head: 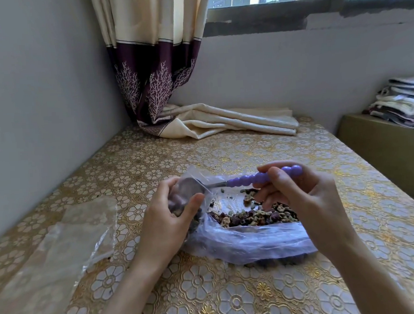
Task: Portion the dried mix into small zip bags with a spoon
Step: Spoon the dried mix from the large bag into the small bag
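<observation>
My left hand grips a small clear zip bag that holds some dark dried mix. My right hand holds a spoon by its purple beaded handle, and the metal bowl of the spoon is inside the small bag's mouth. Below both hands a large clear plastic bag lies open on the table, with a pile of dried mix of dark red, tan and green pieces inside it.
A stack of empty clear zip bags lies at the left on the gold floral tablecloth. A curtain hangs at the back corner, its end folded on the table. Walls close the left and back sides. Folded cloths sit on a cabinet at the right.
</observation>
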Tool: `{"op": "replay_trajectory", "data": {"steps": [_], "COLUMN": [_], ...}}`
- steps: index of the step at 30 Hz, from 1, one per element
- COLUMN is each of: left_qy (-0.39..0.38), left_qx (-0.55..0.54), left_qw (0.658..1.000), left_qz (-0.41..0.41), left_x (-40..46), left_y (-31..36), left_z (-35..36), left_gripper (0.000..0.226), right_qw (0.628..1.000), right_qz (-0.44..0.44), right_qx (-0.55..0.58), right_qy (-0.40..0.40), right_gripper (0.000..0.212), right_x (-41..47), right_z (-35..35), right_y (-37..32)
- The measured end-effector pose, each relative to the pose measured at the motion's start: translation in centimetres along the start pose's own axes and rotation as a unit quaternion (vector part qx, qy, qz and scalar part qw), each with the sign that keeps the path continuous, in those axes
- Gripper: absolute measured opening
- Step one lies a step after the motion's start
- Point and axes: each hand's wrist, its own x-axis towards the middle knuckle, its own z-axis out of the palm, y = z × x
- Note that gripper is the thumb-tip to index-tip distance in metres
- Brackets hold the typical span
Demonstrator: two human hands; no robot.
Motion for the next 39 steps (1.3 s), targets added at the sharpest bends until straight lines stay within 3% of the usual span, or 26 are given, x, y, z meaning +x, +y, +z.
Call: {"op": "replay_trajectory", "data": {"steps": [5,8,12,17,25,33,39], "left_qy": [-0.003,0.005,0.012,0.024,0.028,0.025,0.026], "left_qx": [-0.022,-0.015,-0.014,-0.001,-0.001,0.004,0.004], "left_qw": [1.000,1.000,1.000,1.000,1.000,1.000,1.000], "left_qz": [-0.003,0.001,-0.003,0.006,0.009,0.005,0.012], "left_x": [-0.1,0.0,0.0,-0.1,-0.1,-0.1,-0.1], "left_y": [0.3,0.3,0.3,0.2,0.4,0.4,0.7], "left_z": [0.0,0.0,0.1,0.0,0.0,0.1,0.1], "left_gripper": [0.068,0.059,0.056,0.064,0.065,0.053,0.059], "right_qw": [0.996,0.989,0.985,0.976,0.979,0.978,0.979], "right_qz": [-0.011,0.005,0.050,0.074,0.085,0.150,0.169], "right_qx": [0.027,0.026,-0.019,0.011,-0.092,-0.093,-0.086], "right_qy": [0.084,0.148,0.162,0.203,0.162,0.109,0.080], "right_gripper": [0.021,0.019,0.023,0.029,0.029,0.028,0.034], "right_x": [0.3,0.7,1.2,1.5,1.6,1.7,1.5], "right_z": [-0.8,-2.0,-3.0,-3.8,-3.9,-3.8,-3.1], "right_y": [0.2,0.6,1.5,1.8,2.7,2.9,2.9]}}
